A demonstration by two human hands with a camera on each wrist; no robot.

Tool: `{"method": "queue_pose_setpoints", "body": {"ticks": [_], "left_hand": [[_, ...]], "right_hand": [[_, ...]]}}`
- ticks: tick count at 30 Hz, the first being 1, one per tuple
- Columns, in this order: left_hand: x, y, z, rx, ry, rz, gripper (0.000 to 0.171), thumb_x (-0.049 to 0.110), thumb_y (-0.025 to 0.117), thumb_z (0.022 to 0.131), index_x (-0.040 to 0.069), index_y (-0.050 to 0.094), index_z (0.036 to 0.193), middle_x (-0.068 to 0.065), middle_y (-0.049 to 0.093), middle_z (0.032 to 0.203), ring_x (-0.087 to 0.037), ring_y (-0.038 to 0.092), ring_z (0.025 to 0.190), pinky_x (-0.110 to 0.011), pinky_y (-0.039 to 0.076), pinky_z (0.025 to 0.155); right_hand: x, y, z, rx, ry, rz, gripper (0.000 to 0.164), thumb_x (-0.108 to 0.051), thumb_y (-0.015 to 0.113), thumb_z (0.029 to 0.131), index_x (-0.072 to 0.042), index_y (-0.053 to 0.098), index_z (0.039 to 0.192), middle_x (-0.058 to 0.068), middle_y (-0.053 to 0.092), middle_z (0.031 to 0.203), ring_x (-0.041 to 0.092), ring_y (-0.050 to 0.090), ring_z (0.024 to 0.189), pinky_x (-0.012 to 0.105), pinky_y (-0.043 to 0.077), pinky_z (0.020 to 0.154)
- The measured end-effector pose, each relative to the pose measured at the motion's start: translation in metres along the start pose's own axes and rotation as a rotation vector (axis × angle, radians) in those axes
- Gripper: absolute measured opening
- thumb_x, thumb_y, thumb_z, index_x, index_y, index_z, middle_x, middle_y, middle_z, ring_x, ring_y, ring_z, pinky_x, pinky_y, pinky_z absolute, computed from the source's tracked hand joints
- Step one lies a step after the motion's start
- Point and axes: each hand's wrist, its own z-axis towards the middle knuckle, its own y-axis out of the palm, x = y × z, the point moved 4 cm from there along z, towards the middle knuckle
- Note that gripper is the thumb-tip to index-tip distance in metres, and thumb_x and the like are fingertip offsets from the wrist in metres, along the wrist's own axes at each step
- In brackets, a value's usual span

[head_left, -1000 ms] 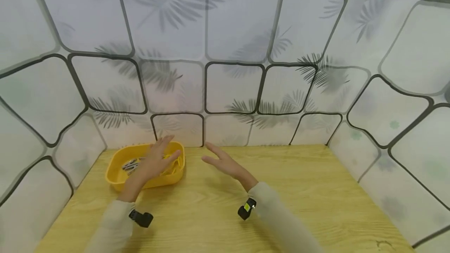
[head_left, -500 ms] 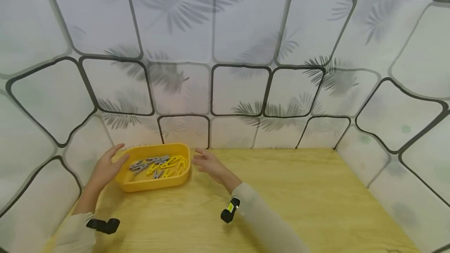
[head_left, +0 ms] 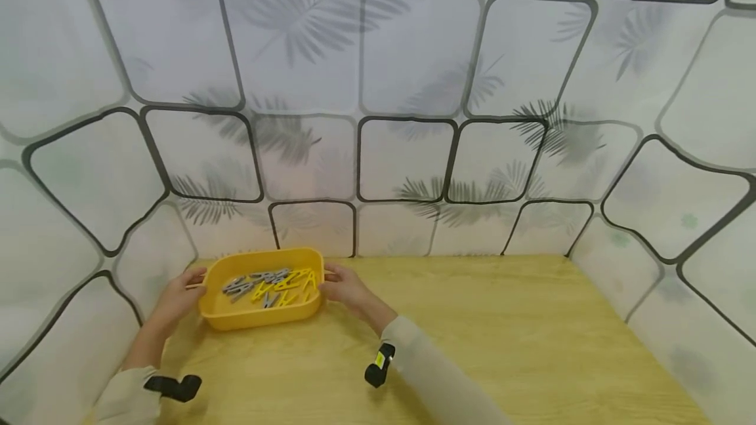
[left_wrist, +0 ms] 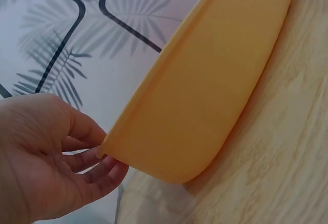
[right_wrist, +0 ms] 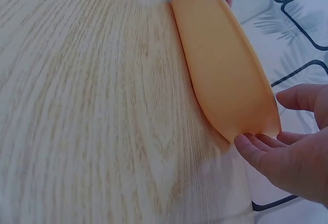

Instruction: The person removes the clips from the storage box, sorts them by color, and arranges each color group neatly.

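Note:
A yellow plastic tray [head_left: 260, 320] sits on the wooden table at the left, near the back wall. Grey clothespins [head_left: 239, 287] lie loose in its left and middle part, with yellow clothespins [head_left: 286, 285] mostly toward the right. My left hand [head_left: 175, 300] grips the rim at the tray's left end; in the left wrist view its fingers [left_wrist: 110, 175] curl beneath the rim. At the opposite end, my right hand [head_left: 351, 290] holds the tray. In the right wrist view its fingertips [right_wrist: 246, 143] press under the rim, and the thumb is at the rim's edge.
The wood-grain table [head_left: 472, 333] extends to the right of the tray. A patterned wall covering [head_left: 401, 156] rises along the back and both sides. A black wrist camera [head_left: 174, 387] is strapped on the left sleeve, another camera [head_left: 379, 364] on the right.
My left hand has moved left from above the tray to its left end. The right hand has come left to the right end. Both hands now hold the tray.

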Motion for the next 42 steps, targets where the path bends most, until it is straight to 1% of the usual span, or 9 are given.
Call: {"method": "queue_pose_setpoints", "body": {"ticks": [3,5,9,12,14,17,21,37,42], "left_hand": [[-0.005,0.003,0.000,0.010,-0.025,-0.054,0.054,0.005,0.043,0.105,-0.020,0.026,0.149,-0.045,0.035,0.147,-0.049,0.051,0.128,-0.018,0.052,0.082],[-0.008,0.005,0.000,0.001,-0.041,-0.091,0.054,0.006,0.044,0.105,-0.019,0.027,0.150,-0.044,0.034,0.150,-0.033,0.058,0.121,-0.014,0.051,0.078],[-0.011,0.009,-0.002,-0.030,-0.061,-0.141,0.056,0.009,0.047,0.105,-0.016,0.027,0.152,-0.041,0.033,0.153,0.002,0.056,0.103,-0.017,0.054,0.080],[-0.009,0.012,-0.003,-0.045,-0.038,-0.185,0.057,0.009,0.050,0.105,-0.016,0.028,0.152,-0.040,0.039,0.149,0.015,0.051,0.095,-0.018,0.056,0.081],[-0.007,0.015,-0.002,-0.060,-0.003,-0.234,0.058,0.007,0.052,0.104,-0.018,0.028,0.151,-0.038,0.050,0.140,0.016,0.053,0.092,-0.019,0.057,0.082],[-0.004,0.021,0.001,-0.095,0.042,-0.327,0.060,0.005,0.056,0.102,-0.020,0.028,0.149,-0.015,0.065,0.124,0.012,0.060,0.093,-0.020,0.058,0.082],[-0.002,0.031,0.005,-0.165,0.065,-0.409,0.063,0.004,0.059,0.101,-0.021,0.027,0.149,0.005,0.065,0.115,0.005,0.065,0.097,-0.022,0.059,0.084],[0.012,0.074,0.027,-0.346,0.093,-0.613,0.067,0.004,0.059,0.102,-0.012,0.022,0.156,0.004,0.060,0.115,-0.006,0.068,0.101,-0.025,0.059,0.087],[0.012,0.080,0.030,-0.389,0.087,-0.706,0.048,0.001,0.056,0.102,0.011,0.047,0.148,0.004,0.061,0.109,-0.007,0.067,0.096,-0.025,0.059,0.085]], "right_hand": [[0.003,-0.001,-0.004,0.003,-0.010,0.011,0.059,0.003,0.058,0.097,0.007,0.038,0.152,0.033,0.048,0.148,0.045,0.052,0.135,0.052,0.049,0.108],[0.004,-0.002,-0.008,0.002,-0.012,0.016,0.059,0.005,0.058,0.096,0.008,0.039,0.151,0.034,0.048,0.147,0.047,0.051,0.135,0.052,0.050,0.107],[0.005,-0.006,-0.016,0.010,0.003,0.004,0.057,0.007,0.060,0.095,0.009,0.041,0.149,0.035,0.049,0.145,0.047,0.051,0.134,0.049,0.052,0.106],[0.004,-0.013,-0.021,0.025,0.013,-0.021,0.058,0.007,0.062,0.093,0.009,0.042,0.148,0.034,0.051,0.143,0.046,0.054,0.131,0.047,0.054,0.103],[0.002,-0.019,-0.024,0.040,0.020,-0.036,0.059,0.007,0.063,0.092,0.009,0.043,0.147,0.033,0.052,0.141,0.044,0.056,0.129,0.045,0.056,0.101],[0.000,-0.031,-0.028,0.052,0.023,-0.064,0.060,0.007,0.064,0.092,0.009,0.042,0.148,0.033,0.052,0.139,0.042,0.058,0.126,0.044,0.057,0.099],[0.000,-0.047,-0.036,0.046,0.029,-0.090,0.061,0.006,0.065,0.092,0.010,0.041,0.148,0.035,0.051,0.141,0.044,0.057,0.127,0.045,0.057,0.099],[0.001,-0.099,-0.066,0.040,0.046,-0.111,0.063,0.002,0.066,0.093,0.009,0.040,0.149,0.036,0.054,0.138,0.043,0.060,0.123,0.049,0.055,0.101],[0.003,-0.105,-0.072,0.055,0.045,-0.139,0.063,0.001,0.067,0.092,0.009,0.040,0.148,0.036,0.055,0.136,0.033,0.064,0.117,0.048,0.056,0.100]]}}
